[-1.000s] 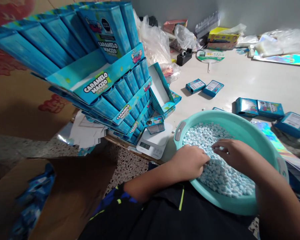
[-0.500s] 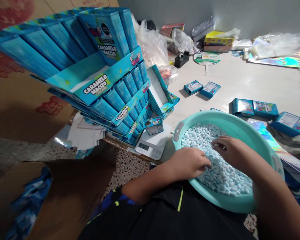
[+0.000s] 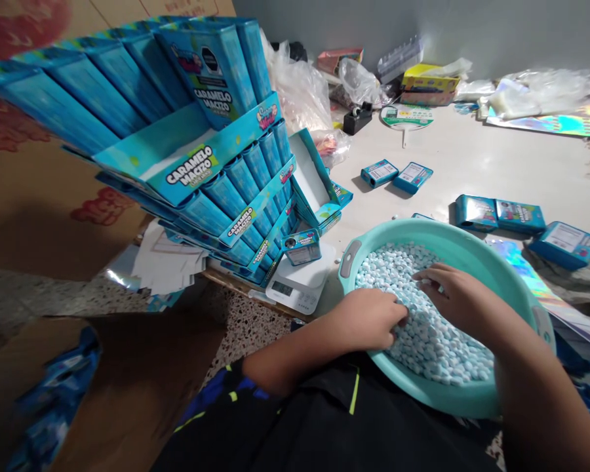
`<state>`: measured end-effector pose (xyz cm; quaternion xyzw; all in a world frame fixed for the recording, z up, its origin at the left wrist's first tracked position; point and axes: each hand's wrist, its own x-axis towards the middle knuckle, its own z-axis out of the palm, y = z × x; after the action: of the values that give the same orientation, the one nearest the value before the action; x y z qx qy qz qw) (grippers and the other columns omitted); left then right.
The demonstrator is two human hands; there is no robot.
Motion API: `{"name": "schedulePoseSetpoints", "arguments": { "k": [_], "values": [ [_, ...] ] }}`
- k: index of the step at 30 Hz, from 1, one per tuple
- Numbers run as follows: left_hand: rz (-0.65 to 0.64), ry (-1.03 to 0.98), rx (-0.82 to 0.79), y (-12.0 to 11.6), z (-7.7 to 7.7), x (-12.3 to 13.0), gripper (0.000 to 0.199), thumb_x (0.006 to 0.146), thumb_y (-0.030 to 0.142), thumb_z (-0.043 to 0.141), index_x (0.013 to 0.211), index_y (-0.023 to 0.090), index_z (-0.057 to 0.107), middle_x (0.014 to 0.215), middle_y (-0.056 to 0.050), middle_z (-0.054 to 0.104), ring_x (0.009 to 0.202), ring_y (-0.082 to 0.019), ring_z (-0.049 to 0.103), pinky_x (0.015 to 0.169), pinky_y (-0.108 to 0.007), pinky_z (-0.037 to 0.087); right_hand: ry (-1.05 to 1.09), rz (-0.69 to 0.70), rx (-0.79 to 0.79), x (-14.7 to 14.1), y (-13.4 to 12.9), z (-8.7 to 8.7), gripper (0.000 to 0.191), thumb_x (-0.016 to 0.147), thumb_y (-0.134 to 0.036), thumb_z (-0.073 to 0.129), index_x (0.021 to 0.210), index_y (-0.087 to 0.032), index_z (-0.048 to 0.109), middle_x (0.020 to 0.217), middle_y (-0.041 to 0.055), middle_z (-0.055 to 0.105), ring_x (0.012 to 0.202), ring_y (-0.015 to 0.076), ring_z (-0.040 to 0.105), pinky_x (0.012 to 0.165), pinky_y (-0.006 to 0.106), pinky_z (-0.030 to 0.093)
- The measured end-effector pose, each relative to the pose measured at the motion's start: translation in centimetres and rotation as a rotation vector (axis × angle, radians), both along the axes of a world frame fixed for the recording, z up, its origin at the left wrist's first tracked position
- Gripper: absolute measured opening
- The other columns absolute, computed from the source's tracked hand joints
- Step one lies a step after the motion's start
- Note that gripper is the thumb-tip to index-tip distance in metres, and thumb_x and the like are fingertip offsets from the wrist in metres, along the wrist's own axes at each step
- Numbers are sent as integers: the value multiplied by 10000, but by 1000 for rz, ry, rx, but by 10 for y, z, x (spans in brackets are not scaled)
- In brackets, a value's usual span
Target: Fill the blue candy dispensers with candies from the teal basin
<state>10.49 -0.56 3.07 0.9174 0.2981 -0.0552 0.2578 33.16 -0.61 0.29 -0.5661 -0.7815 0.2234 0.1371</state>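
Observation:
A teal oval tub (image 3: 452, 229) at the lower right holds a mass of small pale blue and white candies (image 3: 437, 351). My left hand (image 3: 376, 319) reaches over the tub's near left side, its fingers curled down at the candies. Over the middle of the candies, my right hand (image 3: 455, 292) has its fingers bent, with a small pale candy near the fingertips. What the left fingertips hold is hidden. Left of the tub, a blue candy box (image 3: 301, 248) rests on a white digital scale (image 3: 295, 288).
Stacked trays of blue boxes (image 3: 191, 167) stand at the left. Several blue boxes (image 3: 413, 177) lie beyond the tub. Plastic bags (image 3: 299, 85), a tape dispenser (image 3: 358, 119) and a yellow box (image 3: 427, 84) are at the back. An open cardboard box (image 3: 142, 387) sits lower left.
My left hand has shifted slightly left over the candies. The fingers of my right hand have changed their bend a little, and the hand stays over the tub.

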Motion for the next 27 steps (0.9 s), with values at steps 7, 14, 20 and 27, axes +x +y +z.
{"name": "schedulePoseSetpoints", "arguments": {
  "k": [7,14,20,27],
  "values": [
    [7,62,36,0,3,4,290,867,285,665,1127,161,640,1127,-102,677,1017,-273,670,759,-358,538,-15,-3,-18,-2,0,1,327,987,-284,430,1019,-191,742,1030,111,722,935,264,682,802,385,516],
    [20,96,-34,3,7,6,214,867,240,647,1057,194,735,1044,-86,728,937,-266,702,731,-347,537,-15,-7,-19,-1,0,2,348,978,-307,425,1061,-179,738,1011,109,704,865,244,667,743,368,512],
    [41,29,-61,3,2,3,214,857,259,652,1037,237,764,1023,-51,762,966,-266,714,731,-343,519,-7,-5,-19,-1,0,3,331,962,-298,440,1033,-189,745,1020,107,714,880,246,673,738,366,517],
    [48,-65,-50,0,-2,0,231,864,221,638,1061,233,759,1049,-41,769,993,-244,712,755,-335,516,4,5,25,-1,-1,1,336,961,-275,431,1041,-193,747,1030,113,719,893,248,683,777,371,533]
  ]
}}
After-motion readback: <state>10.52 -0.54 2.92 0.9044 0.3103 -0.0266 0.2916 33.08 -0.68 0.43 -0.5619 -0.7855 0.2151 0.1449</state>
